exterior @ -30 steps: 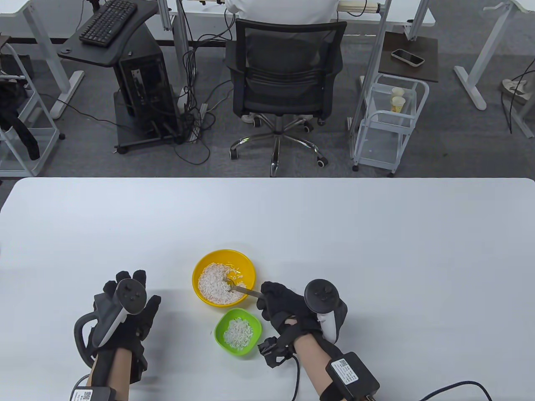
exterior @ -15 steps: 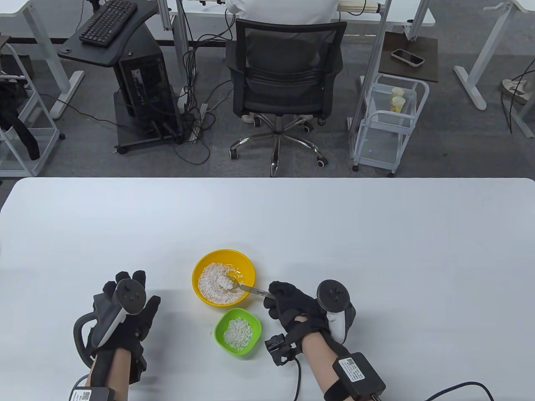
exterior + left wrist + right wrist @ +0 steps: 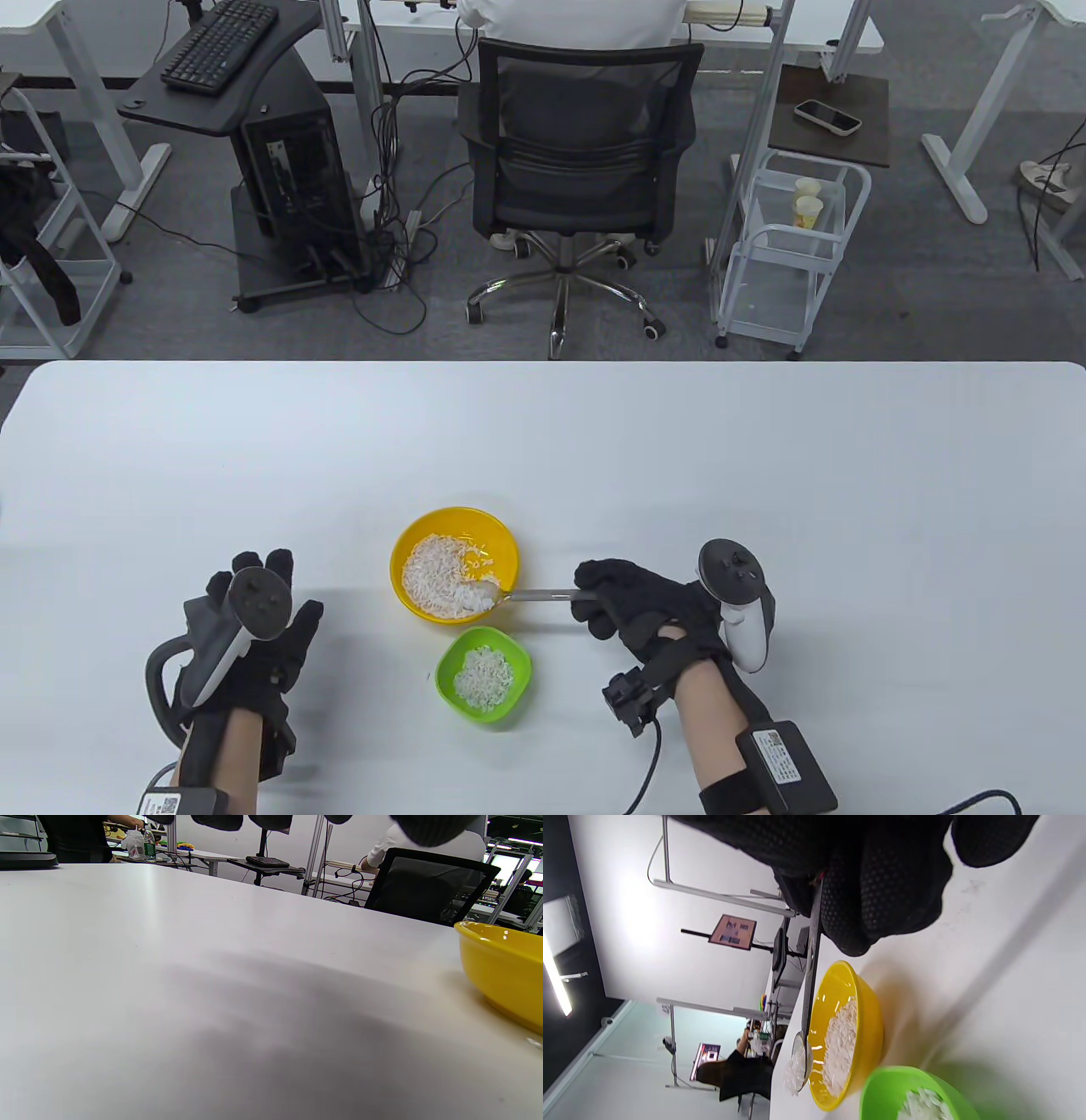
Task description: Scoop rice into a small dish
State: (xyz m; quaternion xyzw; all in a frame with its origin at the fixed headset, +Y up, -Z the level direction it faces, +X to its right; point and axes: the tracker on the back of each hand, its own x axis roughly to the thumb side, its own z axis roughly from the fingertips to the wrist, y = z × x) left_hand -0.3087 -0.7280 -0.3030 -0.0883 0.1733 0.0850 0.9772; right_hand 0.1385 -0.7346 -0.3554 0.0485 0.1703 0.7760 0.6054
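Note:
A yellow bowl (image 3: 407,556) holding white rice stands at the table's front centre. Just in front of it stands a small green dish (image 3: 517,675) with some rice in it. My right hand (image 3: 628,598) grips the handle of a metal spoon (image 3: 543,595); the spoon's bowl is heaped with rice and is raised over the yellow bowl's near right rim. In the right wrist view the spoon (image 3: 809,993), the yellow bowl (image 3: 869,1027) and the green dish (image 3: 886,1090) show. My left hand (image 3: 254,620) rests on the table to the left of the bowls, empty, fingers spread.
The white table (image 3: 764,475) stretches wide behind and to both sides of the bowls. The yellow bowl's side (image 3: 505,976) shows at the right edge of the left wrist view. An office chair (image 3: 581,170) and desks stand beyond the far edge.
My right hand has moved right and lifted the spoon out of the rice, now loaded, to the yellow bowl's near right rim. My left hand has stayed put.

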